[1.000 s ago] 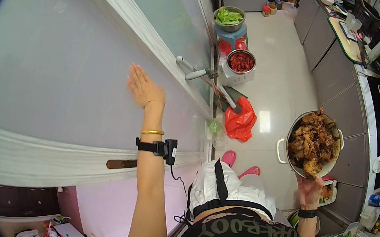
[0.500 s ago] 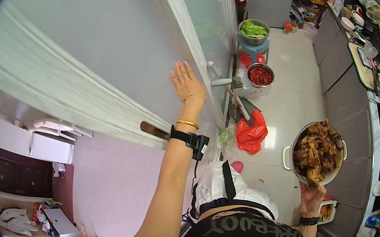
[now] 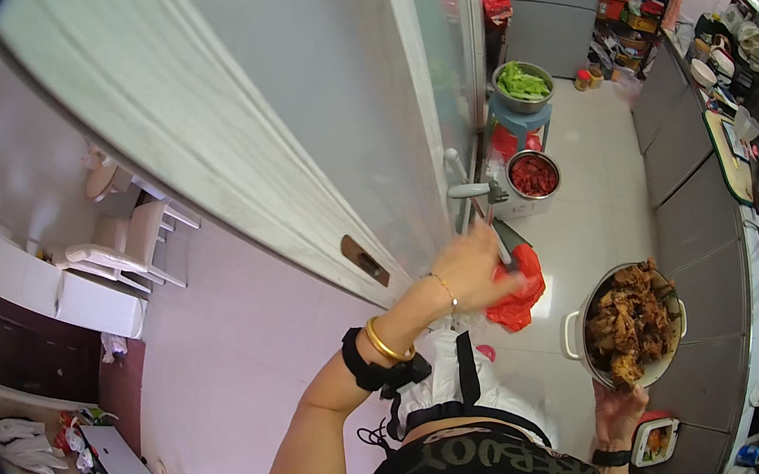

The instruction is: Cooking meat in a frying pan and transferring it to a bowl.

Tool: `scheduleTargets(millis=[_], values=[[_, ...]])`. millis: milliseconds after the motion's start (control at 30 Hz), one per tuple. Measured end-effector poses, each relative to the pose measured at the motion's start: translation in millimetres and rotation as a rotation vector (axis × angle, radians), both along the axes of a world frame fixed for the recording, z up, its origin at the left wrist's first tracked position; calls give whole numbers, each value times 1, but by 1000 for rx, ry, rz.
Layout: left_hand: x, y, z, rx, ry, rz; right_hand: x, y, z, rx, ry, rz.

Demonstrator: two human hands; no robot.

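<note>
My right hand (image 3: 621, 410) supports a cream two-handled pot (image 3: 571, 333) from its near side, with the fingers partly hidden beneath it. Browned, cooked meat pieces (image 3: 630, 320) are heaped inside. My left hand (image 3: 477, 269) is off the surface of the sliding door (image 3: 282, 142), just right of its pale frame, and motion blurs its fingers. I see nothing clearly held in it. A recessed pull (image 3: 364, 260) is set in the door frame, left of that hand. Behind the hand, a grey lever handle (image 3: 471, 189) shows near the glass panel.
A red plastic bag (image 3: 523, 293) lies on the floor ahead. Farther off are a bowl of red pieces (image 3: 532, 175) and greens in a metal basin (image 3: 523, 85) on a blue stool. The kitchen counter (image 3: 747, 274) runs along the right. Below the pot sits a white-rimmed container (image 3: 657, 443).
My left hand has come off the door panel and moved down and right. The door has shifted right, uncovering more of the left room. My right hand still holds the pot.
</note>
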State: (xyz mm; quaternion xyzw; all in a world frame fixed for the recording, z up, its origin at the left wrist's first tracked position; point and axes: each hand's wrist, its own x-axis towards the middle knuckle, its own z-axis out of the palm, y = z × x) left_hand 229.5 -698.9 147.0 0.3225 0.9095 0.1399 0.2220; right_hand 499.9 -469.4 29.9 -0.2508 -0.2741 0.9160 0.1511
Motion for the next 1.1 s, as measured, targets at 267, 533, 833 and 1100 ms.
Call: scheduleTargets(millis=[267,533,833,1100], values=[[60,41,-81,482,-821,-9,-1,0,3,18,-2,66],[75,55,-81,781,-1525,353,-7,-10,3,45,3,17],[28,36,-81,669,-1460,204,-32,-88,0,180,13,-251],[-26,-59,-157,643,-1503,224,-106,-244,-53,169,70,-528]])
